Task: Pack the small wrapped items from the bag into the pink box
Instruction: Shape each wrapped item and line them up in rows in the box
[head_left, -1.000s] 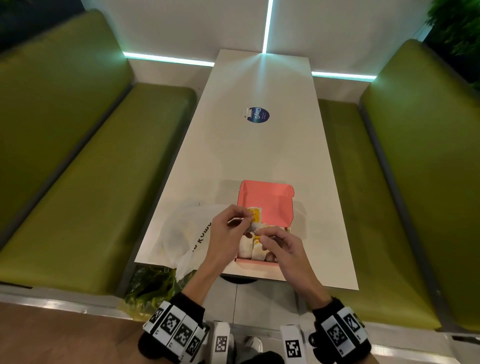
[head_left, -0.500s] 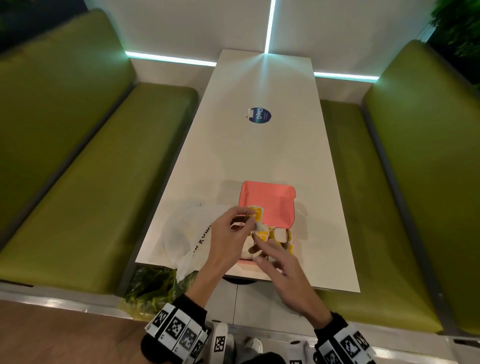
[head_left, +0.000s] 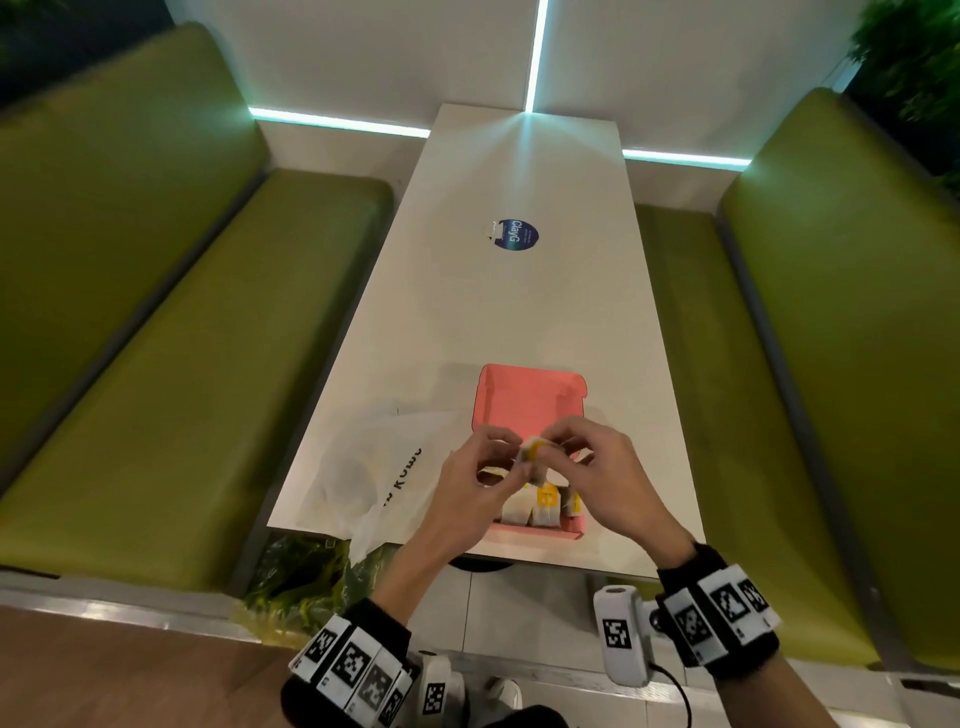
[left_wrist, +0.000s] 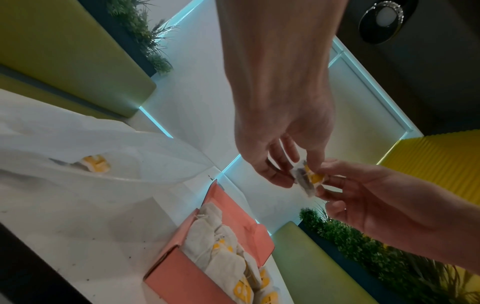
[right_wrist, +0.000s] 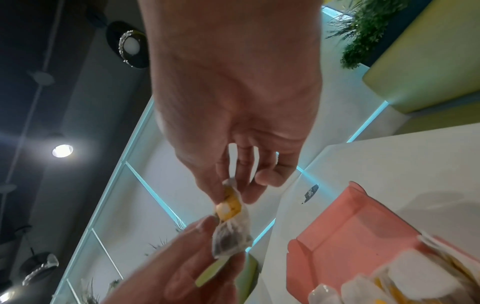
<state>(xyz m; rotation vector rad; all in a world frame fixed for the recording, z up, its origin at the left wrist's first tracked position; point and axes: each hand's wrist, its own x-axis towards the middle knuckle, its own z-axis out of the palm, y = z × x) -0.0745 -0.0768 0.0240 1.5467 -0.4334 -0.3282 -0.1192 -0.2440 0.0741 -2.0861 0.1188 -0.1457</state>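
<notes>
One wrapped item (head_left: 535, 451) is being pinched above the pink box (head_left: 524, 400) by the fingertips of both the left hand (head_left: 470, 486) and the right hand (head_left: 605, 478). Further wrapped items (left_wrist: 226, 255) are lying inside the box. The white bag (head_left: 363, 467) is lying just left of the box.

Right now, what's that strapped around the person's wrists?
Both hands are bare. The left hand and right hand each have a black wristband carrying white blocks printed with black square codes, over dark cuffs. A white tagged camera unit with a black cable sits by the right wrist.
</notes>
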